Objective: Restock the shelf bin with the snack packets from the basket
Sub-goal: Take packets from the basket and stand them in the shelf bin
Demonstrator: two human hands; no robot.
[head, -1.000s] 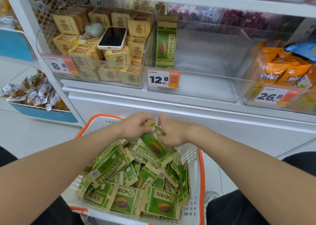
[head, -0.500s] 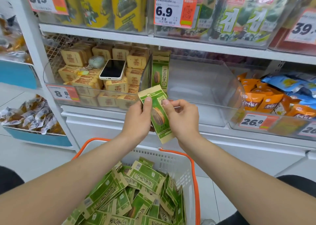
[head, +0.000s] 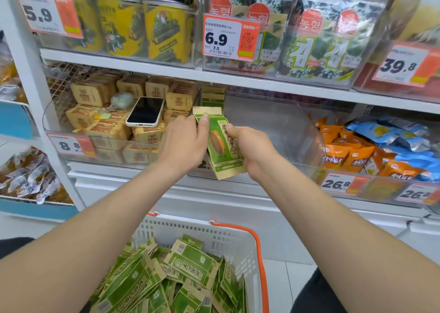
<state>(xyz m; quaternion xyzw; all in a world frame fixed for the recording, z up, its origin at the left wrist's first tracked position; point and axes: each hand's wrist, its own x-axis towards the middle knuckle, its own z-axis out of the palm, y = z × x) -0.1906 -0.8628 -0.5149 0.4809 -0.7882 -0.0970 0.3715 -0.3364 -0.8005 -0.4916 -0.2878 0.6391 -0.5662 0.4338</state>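
Green packet [head: 223, 146] pinched between fingers [head: 204, 125].

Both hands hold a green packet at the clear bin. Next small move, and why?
Probably ease the green packet over the front wall of the clear bin and stand it beside the upright packet at the bin's left side. Left hand and right hand both hold it before the bin, which has room.
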